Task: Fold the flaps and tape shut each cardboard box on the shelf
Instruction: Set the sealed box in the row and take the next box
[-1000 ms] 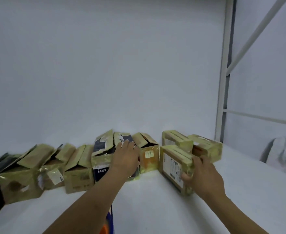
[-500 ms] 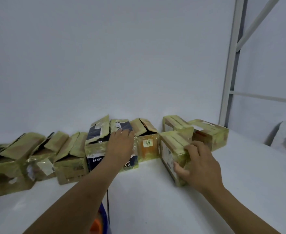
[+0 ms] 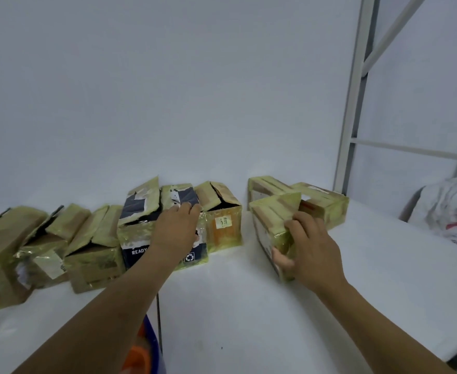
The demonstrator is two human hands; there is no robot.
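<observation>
Left hand (image 3: 177,230) lies flat, fingers extended, on the raised flaps of the blue box (image 3: 138,247), apparently to press them down for folding. Right hand (image 3: 312,252) clasps the near corner of a taped box (image 3: 272,220), thumb on its near face, fingers curled over the top. This box stands tilted on the shelf (image 3: 249,306), probably on its way to join two sealed boxes (image 3: 321,209) just behind it at far right. Open boxes (image 3: 92,255), flaps up, line the wall (image 3: 168,103) at left, awaiting closure; the sorting likely keeps finished work apart from unfinished.
</observation>
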